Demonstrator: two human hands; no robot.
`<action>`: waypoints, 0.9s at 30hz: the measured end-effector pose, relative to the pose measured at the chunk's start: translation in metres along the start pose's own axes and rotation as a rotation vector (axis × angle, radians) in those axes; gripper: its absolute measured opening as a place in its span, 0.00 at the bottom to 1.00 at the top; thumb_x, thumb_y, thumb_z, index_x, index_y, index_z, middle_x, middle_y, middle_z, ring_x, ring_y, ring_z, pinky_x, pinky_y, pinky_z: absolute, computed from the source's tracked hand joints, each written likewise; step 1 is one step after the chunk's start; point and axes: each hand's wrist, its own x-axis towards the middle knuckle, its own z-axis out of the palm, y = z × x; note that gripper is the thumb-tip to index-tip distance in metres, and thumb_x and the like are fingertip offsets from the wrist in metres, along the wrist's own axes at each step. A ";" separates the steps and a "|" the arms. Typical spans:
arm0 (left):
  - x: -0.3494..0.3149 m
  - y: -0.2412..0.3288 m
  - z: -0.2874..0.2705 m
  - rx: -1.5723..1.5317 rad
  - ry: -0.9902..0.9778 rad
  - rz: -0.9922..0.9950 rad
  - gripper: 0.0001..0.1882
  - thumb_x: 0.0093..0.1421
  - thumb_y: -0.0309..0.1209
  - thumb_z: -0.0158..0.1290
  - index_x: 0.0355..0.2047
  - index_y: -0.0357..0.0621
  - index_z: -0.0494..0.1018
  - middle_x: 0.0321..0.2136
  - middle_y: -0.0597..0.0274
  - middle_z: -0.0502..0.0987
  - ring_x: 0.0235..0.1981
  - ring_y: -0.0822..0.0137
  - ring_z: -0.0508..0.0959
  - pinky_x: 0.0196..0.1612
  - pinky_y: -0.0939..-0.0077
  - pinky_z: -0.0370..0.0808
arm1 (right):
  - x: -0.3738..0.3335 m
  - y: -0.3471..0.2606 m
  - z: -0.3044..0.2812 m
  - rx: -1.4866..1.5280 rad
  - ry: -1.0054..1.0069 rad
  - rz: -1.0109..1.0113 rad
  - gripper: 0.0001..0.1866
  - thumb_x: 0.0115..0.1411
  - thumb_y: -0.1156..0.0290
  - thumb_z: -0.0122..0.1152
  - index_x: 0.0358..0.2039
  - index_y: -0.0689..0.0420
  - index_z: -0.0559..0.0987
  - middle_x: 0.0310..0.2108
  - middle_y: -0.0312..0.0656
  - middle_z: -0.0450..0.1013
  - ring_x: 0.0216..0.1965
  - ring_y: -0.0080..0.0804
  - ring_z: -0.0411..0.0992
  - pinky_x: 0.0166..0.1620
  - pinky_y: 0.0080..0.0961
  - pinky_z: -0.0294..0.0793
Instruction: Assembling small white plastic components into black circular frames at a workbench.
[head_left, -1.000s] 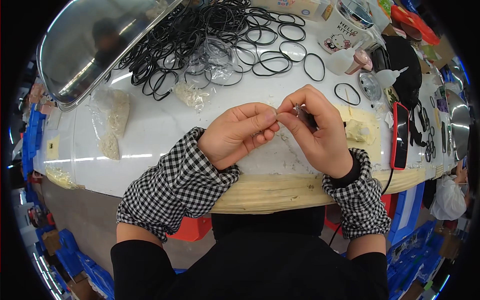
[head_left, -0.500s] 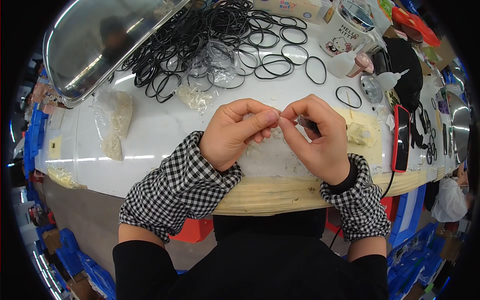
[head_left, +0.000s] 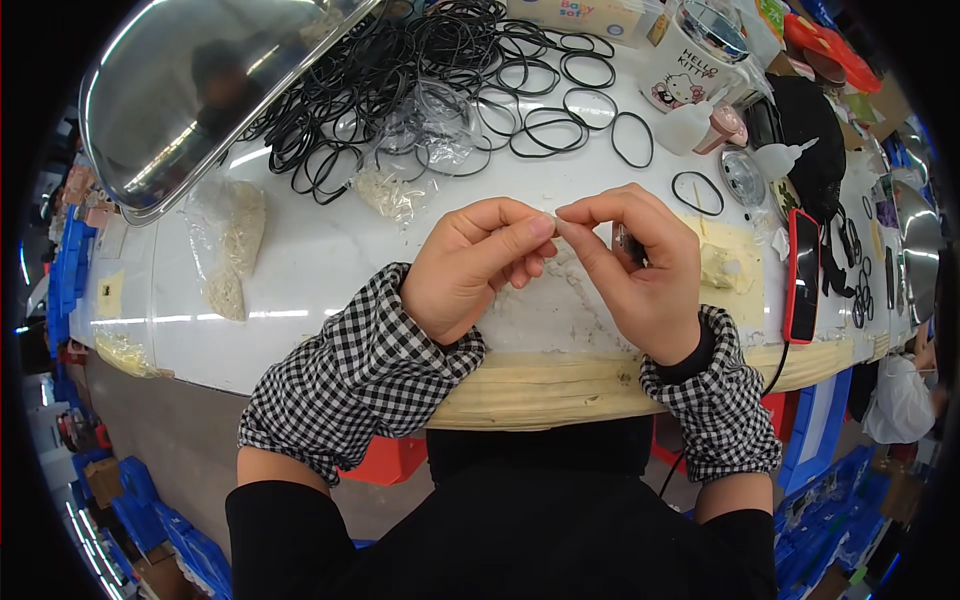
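The left hand (head_left: pixel 470 265) had its thumb pressed against its forefinger, though what, if anything, lay between them could not be told; the right hand (head_left: pixel 650 270) brought its thumb and forefinger close together just beside those tips, with a dark object (head_left: pixel 630 245) tucked in its curl above the table (head_left: pixel 330 270). That divided grip looked like the weak point: with the right fingertips busy, the dark object could have slid out if the curl loosened. Anything tiny at the fingertips could have dropped among the pale crumbs (head_left: pixel 572 285) below and been hard to pick out. The wooden edge (head_left: pixel 540 390) was near, so a bounce might have carried a part to the floor (head_left: pixel 190 420). A wide swing of the checked left sleeve (head_left: pixel 335 365) might have knocked the bag of pale bits (head_left: pixel 240 250), spilling some if its mouth was open.
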 end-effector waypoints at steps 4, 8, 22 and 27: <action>0.000 -0.001 0.000 0.008 0.005 -0.007 0.08 0.61 0.31 0.50 0.35 0.40 0.74 0.27 0.66 0.75 0.27 0.80 0.71 0.31 0.88 0.68 | 0.000 0.002 0.000 0.005 -0.012 -0.017 0.10 0.47 0.83 0.58 0.32 0.59 0.78 0.27 0.38 0.72 0.23 0.20 0.69 0.24 0.14 0.66; 0.001 0.000 0.000 0.048 0.017 0.001 0.08 0.61 0.32 0.51 0.35 0.40 0.74 0.27 0.66 0.75 0.26 0.80 0.71 0.30 0.88 0.68 | 0.000 0.004 0.000 0.013 -0.021 -0.040 0.11 0.47 0.84 0.58 0.32 0.60 0.79 0.27 0.37 0.72 0.22 0.19 0.69 0.23 0.13 0.65; 0.002 0.000 -0.001 0.039 0.006 -0.010 0.08 0.60 0.32 0.52 0.34 0.39 0.73 0.27 0.67 0.75 0.25 0.80 0.70 0.29 0.89 0.68 | -0.004 0.004 0.003 -0.029 0.014 -0.087 0.17 0.40 0.86 0.57 0.34 0.59 0.80 0.25 0.38 0.71 0.23 0.23 0.70 0.25 0.16 0.68; 0.002 0.002 0.001 0.034 0.000 0.006 0.08 0.61 0.31 0.49 0.34 0.38 0.72 0.28 0.66 0.75 0.26 0.80 0.71 0.30 0.89 0.68 | -0.003 0.003 0.001 -0.022 0.019 -0.086 0.17 0.40 0.86 0.56 0.33 0.60 0.80 0.25 0.38 0.71 0.24 0.24 0.70 0.25 0.16 0.68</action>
